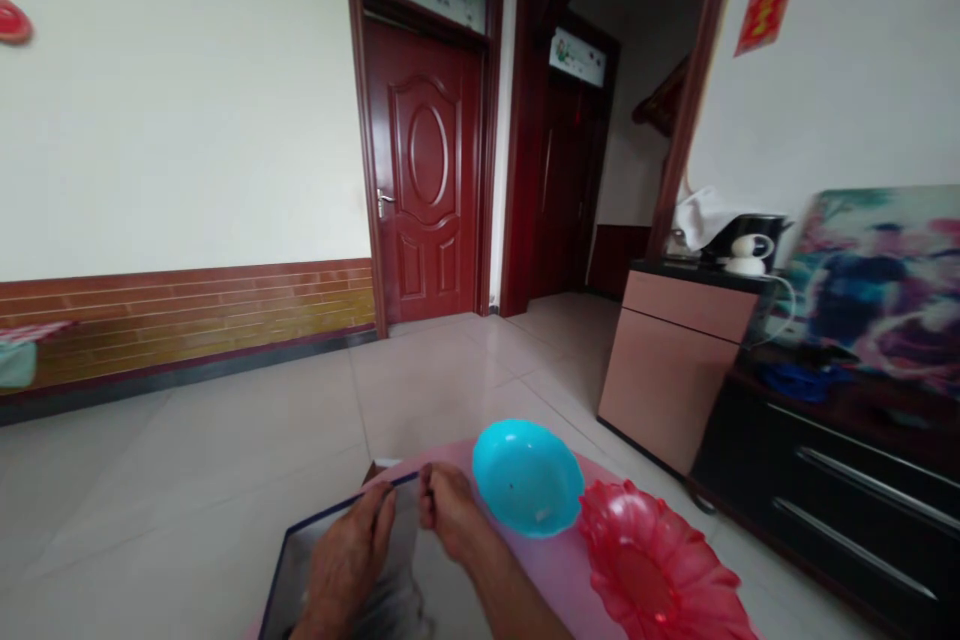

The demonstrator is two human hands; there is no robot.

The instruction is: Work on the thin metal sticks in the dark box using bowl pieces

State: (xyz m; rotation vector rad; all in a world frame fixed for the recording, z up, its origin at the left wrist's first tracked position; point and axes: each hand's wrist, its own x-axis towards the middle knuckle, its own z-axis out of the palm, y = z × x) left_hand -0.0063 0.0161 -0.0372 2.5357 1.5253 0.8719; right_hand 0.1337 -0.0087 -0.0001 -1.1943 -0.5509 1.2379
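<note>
My left hand [346,552] is over a shallow box [295,542] with pale inside walls and a dark blue rim, its thumb and fingers pressed together near the far edge. My right hand [448,508] is closed in a pinch at the box's far right corner, a short gap from the left. A thin greyish, see-through sheet [405,535] seems to hang between the hands; whether they grip it I cannot tell. Blurred dark and pale strands [390,605] show under my left hand.
The box stands on a pink round table [551,570]. To its right are a turquoise bowl [525,475] with small specks inside and a red petal-shaped plate [645,565]. Beyond are a tiled floor [225,460], a red door [427,180], a pinkish cabinet [671,360] and a black drawer unit [817,490].
</note>
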